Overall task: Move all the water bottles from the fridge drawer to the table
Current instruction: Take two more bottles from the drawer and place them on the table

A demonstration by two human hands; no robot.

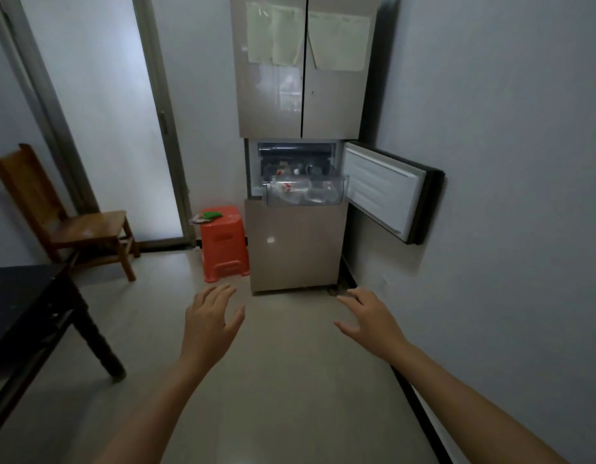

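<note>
Head cam: L hand & R hand both out front over floor, fingers spread wide, holding nothing — water bottles lie in clear fridge drawer, pulled out w/ door swung right; dark table at left, well apart.

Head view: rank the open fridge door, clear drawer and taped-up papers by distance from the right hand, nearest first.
1. open fridge door: swung out on the right, ahead of the right hand.
2. clear drawer: pulled out at centre, left of that door.
3. papers: highest up, set back above the drawer.
</note>
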